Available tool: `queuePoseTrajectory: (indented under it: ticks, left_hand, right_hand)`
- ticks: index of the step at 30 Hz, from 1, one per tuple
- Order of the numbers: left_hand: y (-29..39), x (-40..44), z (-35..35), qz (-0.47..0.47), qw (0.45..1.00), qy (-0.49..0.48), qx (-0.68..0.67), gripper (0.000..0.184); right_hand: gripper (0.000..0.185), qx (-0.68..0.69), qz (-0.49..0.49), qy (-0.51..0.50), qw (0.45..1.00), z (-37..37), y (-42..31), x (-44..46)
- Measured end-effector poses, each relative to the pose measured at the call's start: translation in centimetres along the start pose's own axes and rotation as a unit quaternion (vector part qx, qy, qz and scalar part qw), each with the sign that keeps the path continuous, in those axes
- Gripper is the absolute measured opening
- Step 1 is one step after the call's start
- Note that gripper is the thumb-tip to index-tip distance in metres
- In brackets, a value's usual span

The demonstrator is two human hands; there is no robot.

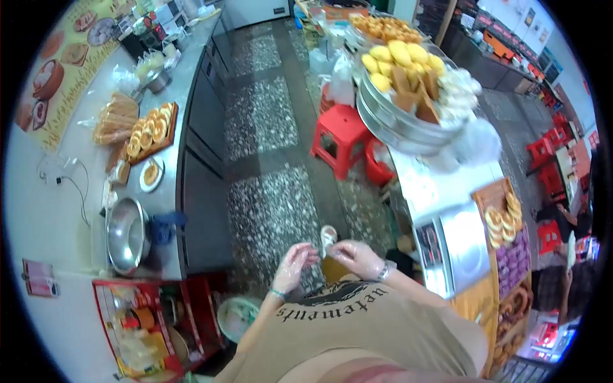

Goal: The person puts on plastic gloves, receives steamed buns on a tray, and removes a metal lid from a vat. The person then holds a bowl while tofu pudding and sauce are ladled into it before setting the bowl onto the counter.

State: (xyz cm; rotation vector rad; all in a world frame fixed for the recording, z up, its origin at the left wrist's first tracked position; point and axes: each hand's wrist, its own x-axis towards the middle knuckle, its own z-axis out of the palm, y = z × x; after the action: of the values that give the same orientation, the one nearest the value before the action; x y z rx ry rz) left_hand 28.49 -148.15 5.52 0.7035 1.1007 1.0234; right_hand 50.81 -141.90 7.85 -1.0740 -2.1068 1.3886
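Observation:
In front of my torso, above the walkway floor, my left hand (297, 263) wears a thin clear plastic glove. Its fingers are loosely bent and apart, and I see nothing in them. My right hand (357, 256), also gloved, faces it a short gap away, fingers loosely curved and no object visible in it. Neither hand touches a counter. Nearest on the right is a flat metal scale-like device (469, 246) on the counter. To the left, a steel bowl (126, 235) sits on the steel worktop (167, 198).
Flatbreads on a wooden board (171, 131) and one on a white plate (153, 185) lie on the left worktop. A red stool (341, 137) stands by the right counter, below a steamer (408, 124) piled with buns. A red shelf (153, 329) and a basin (236, 318) stand lower left.

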Motion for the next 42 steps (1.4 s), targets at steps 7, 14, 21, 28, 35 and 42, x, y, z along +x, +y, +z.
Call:
queuePoseTrajectory:
  ticks: [7, 14, 21, 28, 35, 42]
  left_hand:
    - [18.1, 24.1, -8.5, 0.063, 0.995, 0.063, 0.041, 0.028]
    - [32.5, 42.7, -19.3, 0.118, 0.972, 0.185, 0.088, 0.025]
    - [46.2, 72.1, -32.9, 0.099, 0.984, 0.142, 0.043, 0.029]
    - [67.5, 104.7, -33.3, 0.043, 0.971, -0.156, 0.175, 0.028]
    - [79.9, 135.4, -38.9, 0.043, 0.98, -0.148, 0.126, 0.028]
    - [95.3, 158.3, -49.0, 0.067, 0.996, 0.04, 0.043, 0.018]
  right_hand:
    - [0.021, 0.03, -0.015, -0.034, 0.999, -10.5, 2.5, 29.5]
    - [0.025, 0.008, -0.226, -0.228, 0.947, -15.4, -2.1, 63.5]
    - [0.026, 0.005, -0.196, -0.151, 0.969, -24.7, 0.0, 94.9]
    - [0.03, -0.027, 0.062, 0.108, 0.992, -45.6, 7.8, 113.8]
    - [0.025, -0.03, 0.059, 0.143, 0.988, -59.2, 18.1, 145.5]
    - [0.024, -0.055, -0.181, -0.069, 0.98, -67.6, 11.3, 182.8]
